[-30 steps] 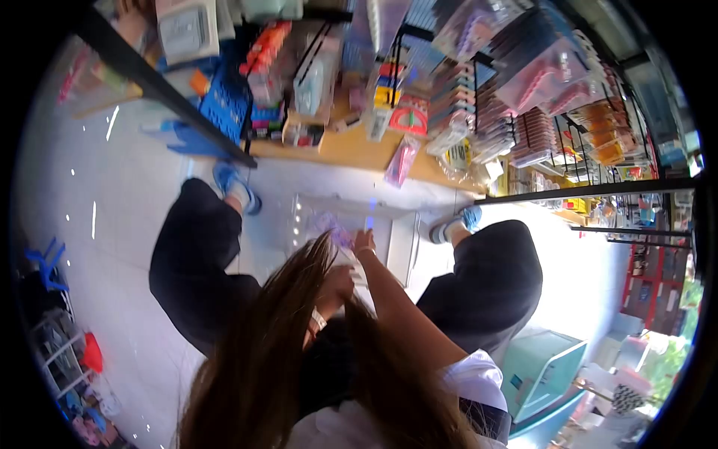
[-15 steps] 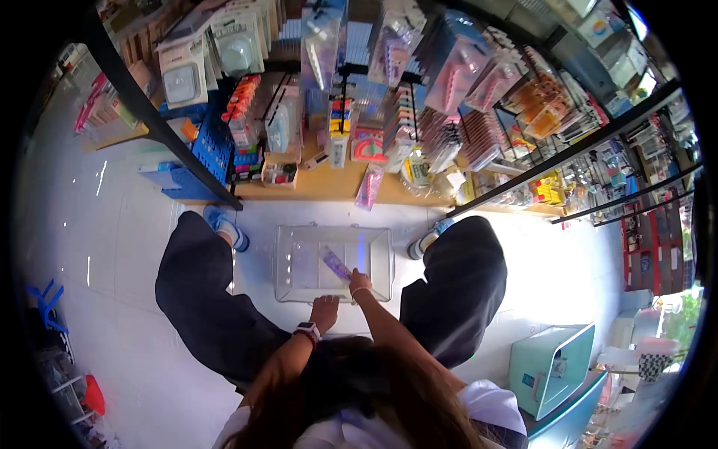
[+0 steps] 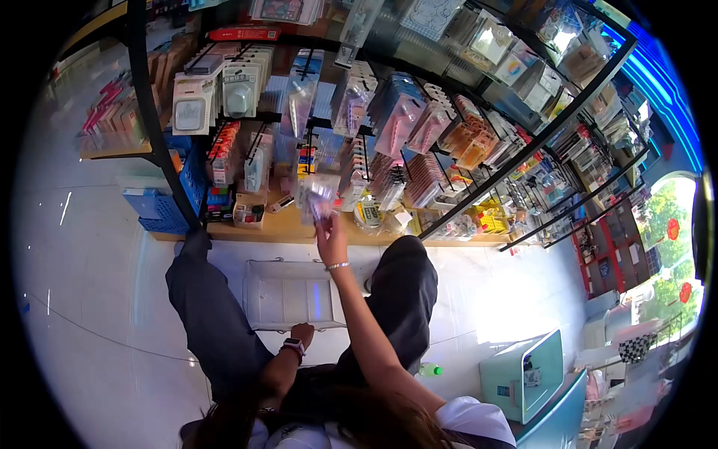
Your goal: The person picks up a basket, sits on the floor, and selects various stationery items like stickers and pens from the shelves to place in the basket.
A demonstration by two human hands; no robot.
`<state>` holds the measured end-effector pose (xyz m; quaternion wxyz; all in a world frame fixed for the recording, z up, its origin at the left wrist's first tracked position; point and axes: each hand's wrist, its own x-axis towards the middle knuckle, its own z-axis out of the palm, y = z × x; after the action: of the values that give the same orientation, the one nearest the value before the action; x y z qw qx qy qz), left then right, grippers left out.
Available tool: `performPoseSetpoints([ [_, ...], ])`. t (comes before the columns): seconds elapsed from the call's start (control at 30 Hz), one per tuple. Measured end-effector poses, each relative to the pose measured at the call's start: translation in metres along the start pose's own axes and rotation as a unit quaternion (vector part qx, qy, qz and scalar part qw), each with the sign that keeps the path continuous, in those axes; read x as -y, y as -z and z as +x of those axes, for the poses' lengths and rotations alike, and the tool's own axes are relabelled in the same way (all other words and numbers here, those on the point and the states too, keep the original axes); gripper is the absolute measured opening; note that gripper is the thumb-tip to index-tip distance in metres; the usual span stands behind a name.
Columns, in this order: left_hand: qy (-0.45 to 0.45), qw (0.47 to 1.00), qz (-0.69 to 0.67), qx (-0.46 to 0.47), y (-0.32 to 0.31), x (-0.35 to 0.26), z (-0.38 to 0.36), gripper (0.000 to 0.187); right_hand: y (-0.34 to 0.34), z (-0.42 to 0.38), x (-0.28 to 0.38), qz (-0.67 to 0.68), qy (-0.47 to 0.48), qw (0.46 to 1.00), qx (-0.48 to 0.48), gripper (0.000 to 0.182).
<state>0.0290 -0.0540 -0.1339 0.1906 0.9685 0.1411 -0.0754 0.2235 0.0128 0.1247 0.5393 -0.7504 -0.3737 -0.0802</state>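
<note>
in the head view, my right fingers (image 3: 326, 228) have risen, pinching a flat purple-and-clear plastic packet (image 3: 320, 196) just beyond their tips, away from the transparent rectangular plastic bin (image 3: 284, 302) below. my left fingers (image 3: 301, 331) bend near it; i can't tell their grip.

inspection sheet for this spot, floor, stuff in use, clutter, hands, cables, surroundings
Surface: pale floor, clear bin on it.
Job's things: clear packet, raised in front of the wooden shelf.
Clutter: green-capped bottle on the floor.
Hands: right hand holds the packet; left hand is at the bin's near edge, grip unclear.
Cables: nothing seen.
Surroundings: hanging packages above the shelf; green tub at lower right.
</note>
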Motion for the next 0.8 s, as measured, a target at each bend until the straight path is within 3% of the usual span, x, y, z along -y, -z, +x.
performPoseSetpoints([
  [0.1,0.005,1.000,0.005,0.001,0.001,-0.001,0.001,0.020,0.031,0.066,0.038,0.048,0.019,0.999,-0.005,0.023],
  [0.23,0.002,1.000,0.005,0.013,-0.015,-0.001,0.006,0.020,0.054,0.129,0.053,0.005,0.080,0.996,-0.042,0.022],
  [0.27,0.001,1.000,0.004,0.010,-0.013,-0.004,0.006,0.020,0.055,0.142,0.046,-0.006,0.060,0.998,-0.008,0.019],
  [0.37,0.044,0.998,0.007,0.042,0.002,-0.015,0.001,0.021,0.060,0.155,0.048,-0.124,0.041,0.991,0.009,0.023],
  [0.6,0.069,0.993,0.038,0.083,0.011,-0.034,0.000,0.023,0.057,0.151,0.047,-0.081,0.024,0.996,0.018,0.024],
  [0.8,0.071,0.993,0.055,0.071,0.024,-0.040,-0.008,0.023,0.047,0.154,0.034,-0.176,0.075,0.981,-0.025,0.020],
])
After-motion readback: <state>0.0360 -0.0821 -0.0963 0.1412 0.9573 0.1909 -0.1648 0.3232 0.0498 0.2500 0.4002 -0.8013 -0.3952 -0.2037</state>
